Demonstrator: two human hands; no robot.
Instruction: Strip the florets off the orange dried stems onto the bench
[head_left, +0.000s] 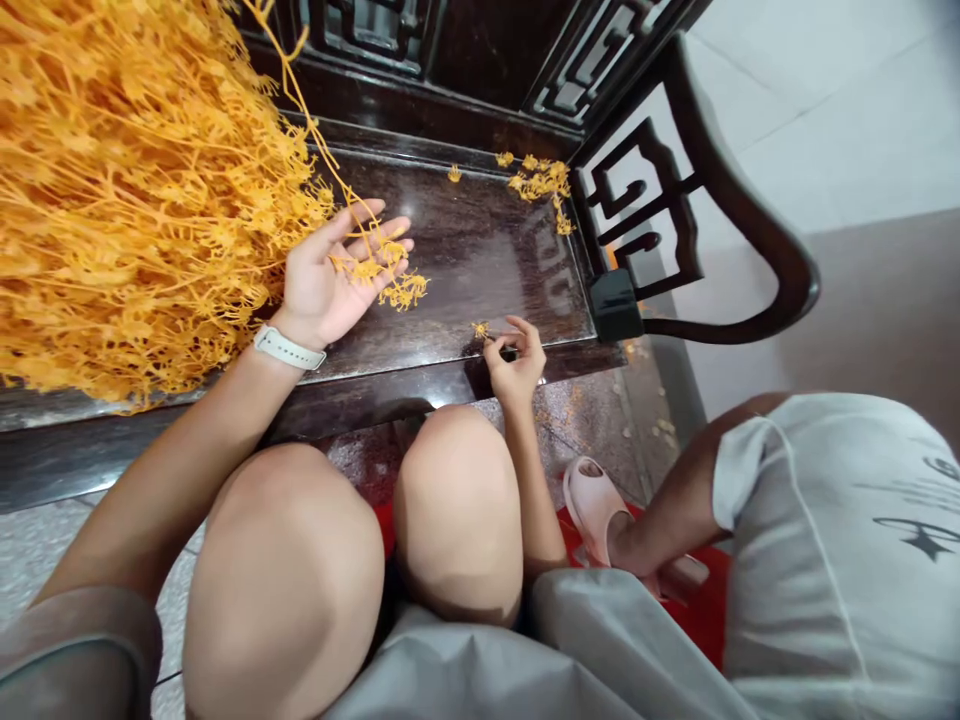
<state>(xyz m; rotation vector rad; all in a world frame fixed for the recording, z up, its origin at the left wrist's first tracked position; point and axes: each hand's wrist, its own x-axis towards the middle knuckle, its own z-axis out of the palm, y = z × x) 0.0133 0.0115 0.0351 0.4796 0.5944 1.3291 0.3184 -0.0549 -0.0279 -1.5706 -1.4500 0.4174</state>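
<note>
Your bench (480, 250) carries an orange pile (127, 180) at its left end, loose bits (540, 182) in the far right corner, one sprig (480, 328) at the front edge.

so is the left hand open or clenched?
Open: left hand is palm up, fingers extended, orange sprigs lying loosely across them.

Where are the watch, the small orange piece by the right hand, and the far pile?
Watch (289, 348): head view, on its pale strap.
Piece (480, 328): head view, on its orange tuft.
Far pile (541, 181): head view, on its densest cluster.
</note>
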